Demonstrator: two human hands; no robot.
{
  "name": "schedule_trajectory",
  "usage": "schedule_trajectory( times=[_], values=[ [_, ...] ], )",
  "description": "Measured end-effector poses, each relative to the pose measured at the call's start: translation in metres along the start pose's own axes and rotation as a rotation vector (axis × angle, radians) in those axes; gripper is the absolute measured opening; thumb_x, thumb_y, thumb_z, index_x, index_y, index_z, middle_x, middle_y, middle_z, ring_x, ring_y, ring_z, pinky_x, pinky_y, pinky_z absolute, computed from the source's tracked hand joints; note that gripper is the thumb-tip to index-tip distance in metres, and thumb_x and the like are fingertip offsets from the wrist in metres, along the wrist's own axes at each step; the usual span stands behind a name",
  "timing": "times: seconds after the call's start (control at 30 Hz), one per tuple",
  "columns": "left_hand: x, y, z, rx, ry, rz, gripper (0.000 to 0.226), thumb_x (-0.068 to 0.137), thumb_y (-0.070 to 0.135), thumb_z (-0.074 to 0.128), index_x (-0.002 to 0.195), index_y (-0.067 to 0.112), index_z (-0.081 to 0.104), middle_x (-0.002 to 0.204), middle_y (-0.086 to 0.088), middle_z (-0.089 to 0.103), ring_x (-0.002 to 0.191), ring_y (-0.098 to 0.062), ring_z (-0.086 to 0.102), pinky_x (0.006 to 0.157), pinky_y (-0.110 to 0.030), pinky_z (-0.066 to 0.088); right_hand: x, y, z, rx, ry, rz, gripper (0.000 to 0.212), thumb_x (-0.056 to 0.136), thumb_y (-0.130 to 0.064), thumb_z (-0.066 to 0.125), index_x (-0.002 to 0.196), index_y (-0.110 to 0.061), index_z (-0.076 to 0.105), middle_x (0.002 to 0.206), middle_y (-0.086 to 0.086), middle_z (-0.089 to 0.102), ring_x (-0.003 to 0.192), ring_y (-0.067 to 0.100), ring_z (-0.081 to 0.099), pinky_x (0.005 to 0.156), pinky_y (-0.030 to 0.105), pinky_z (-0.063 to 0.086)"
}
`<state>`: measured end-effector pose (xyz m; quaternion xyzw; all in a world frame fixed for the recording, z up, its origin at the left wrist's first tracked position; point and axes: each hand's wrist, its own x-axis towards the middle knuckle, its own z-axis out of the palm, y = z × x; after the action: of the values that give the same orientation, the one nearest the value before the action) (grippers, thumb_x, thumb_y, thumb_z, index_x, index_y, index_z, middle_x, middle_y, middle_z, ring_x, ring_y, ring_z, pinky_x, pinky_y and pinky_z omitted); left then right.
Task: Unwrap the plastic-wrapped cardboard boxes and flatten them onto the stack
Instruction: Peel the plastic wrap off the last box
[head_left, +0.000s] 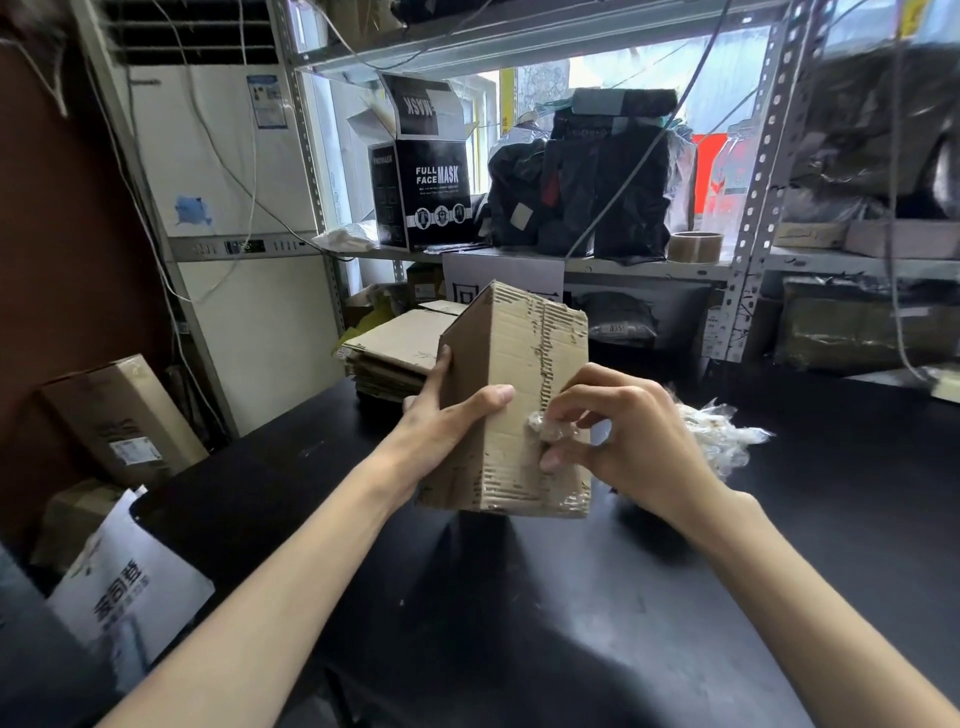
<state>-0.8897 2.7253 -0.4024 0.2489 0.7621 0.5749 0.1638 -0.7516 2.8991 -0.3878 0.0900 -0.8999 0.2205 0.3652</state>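
cardboard box between left hand and right hand

The box is upright in my left hand, skin torn to the corrugation. My right hand pinches a plastic scrap on it. The flattened stack lies behind, crumpled wrap to the right.

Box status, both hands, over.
Left hand grips box, held upright. Right hand pinches plastic scrap on its front. Box not yet flattened; stack behind. Loose wrap lies right, out of the way.
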Motion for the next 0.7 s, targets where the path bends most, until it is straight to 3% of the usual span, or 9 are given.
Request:
schedule_trajectory(
  times=[0.17, 0.27, 0.43, 0.57, 0.7],
  values=[
    [-0.005, -0.001, 0.001, 0.039, -0.007, -0.035, 0.140, 0.030, 0.090, 0.076, 0.149, 0.066, 0.007, 0.149, -0.005, 0.039, 0.130, -0.027, 0.049, 0.112, -0.049, 0.043, -0.003, 0.004, 0.004, -0.094, 0.009, -0.052, 0.016, 0.076, -0.015, 0.079, 0.091, -0.015, 0.076, 0.096, -0.004, 0.067, 0.072, 0.014, 0.065, 0.060, 0.037, 0.055],
    [-0.005, -0.004, 0.001, 0.010, 0.008, -0.033, 0.140, 0.029, 0.089, 0.078, 0.149, 0.065, 0.010, 0.148, -0.007, 0.040, 0.130, -0.029, 0.049, 0.111, -0.051, 0.043, -0.004, 0.000, 0.005, -0.142, 0.031, -0.078, 0.012, 0.079, -0.008, 0.069, 0.086, -0.016, 0.073, 0.091, -0.006, 0.064, 0.070, 0.019, 0.063, 0.055, 0.037, 0.052],
    [-0.006, -0.009, -0.002, -0.031, 0.041, -0.048, 0.139, 0.026, 0.090, 0.079, 0.147, 0.066, 0.013, 0.147, -0.008, 0.043, 0.131, -0.031, 0.049, 0.109, -0.054, 0.044, 0.000, -0.009, 0.002, 0.115, 0.028, 0.151, 0.048, 0.067, 0.012, 0.075, 0.100, -0.019, 0.060, 0.074, -0.008, 0.067, 0.062, 0.005, 0.064, 0.062, 0.028, 0.053],
    [-0.008, -0.003, 0.003, -0.009, 0.030, -0.017, 0.149, 0.021, 0.089, 0.078, 0.151, 0.062, 0.010, 0.145, -0.006, 0.043, 0.127, -0.026, 0.052, 0.110, -0.048, 0.045, 0.003, -0.007, -0.006, 0.244, -0.123, 0.258, 0.037, 0.067, 0.015, 0.076, 0.073, -0.020, 0.067, 0.068, -0.004, 0.068, 0.060, 0.003, 0.063, 0.061, 0.022, 0.052],
    [-0.013, 0.008, 0.009, 0.019, 0.025, -0.002, 0.145, 0.027, 0.081, 0.077, 0.154, 0.057, 0.010, 0.140, -0.004, 0.036, 0.120, -0.019, 0.047, 0.103, -0.032, 0.042, 0.001, 0.000, -0.010, 0.355, -0.197, 0.310, 0.036, 0.069, 0.016, 0.076, 0.070, -0.019, 0.069, 0.068, -0.001, 0.069, 0.060, 0.004, 0.058, 0.058, 0.024, 0.048]
  ],
)
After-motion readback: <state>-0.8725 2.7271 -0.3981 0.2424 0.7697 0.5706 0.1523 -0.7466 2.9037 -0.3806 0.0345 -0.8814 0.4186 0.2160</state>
